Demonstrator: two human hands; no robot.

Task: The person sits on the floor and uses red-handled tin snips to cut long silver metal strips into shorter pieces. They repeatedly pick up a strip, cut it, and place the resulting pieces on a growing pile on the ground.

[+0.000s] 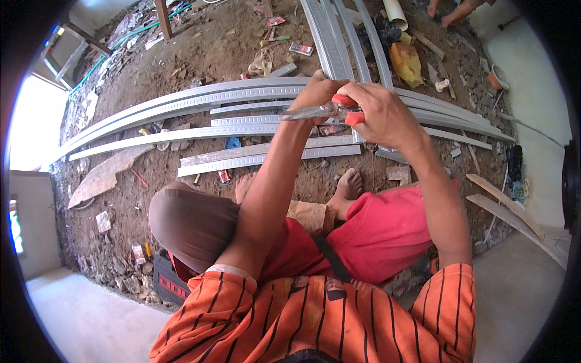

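Note:
My right hand (384, 114) is wrapped round the red handles of a pair of tin snips (327, 110). Their grey blades point left and pass in front of my left wrist. Beside them, my left hand (322, 92) is closed at a long silver metal channel (327, 39), which stretches away toward the far side. The right hand and snips partly cover the channel's near part, and the left fingertips are hidden. More metal channels (242, 89) lie crosswise on the ground under my hands. Shorter channel pieces (272, 156) rest nearer to me.
Rubble and scraps cover the dirt floor (200, 54). A yellow lump (407, 63) and a white pipe (394, 13) lie far right, near another person's bare feet (446, 19). Wooden boards (514, 221) are at right, a flat plank (109, 175) at left, and a black case (168, 278) beside me.

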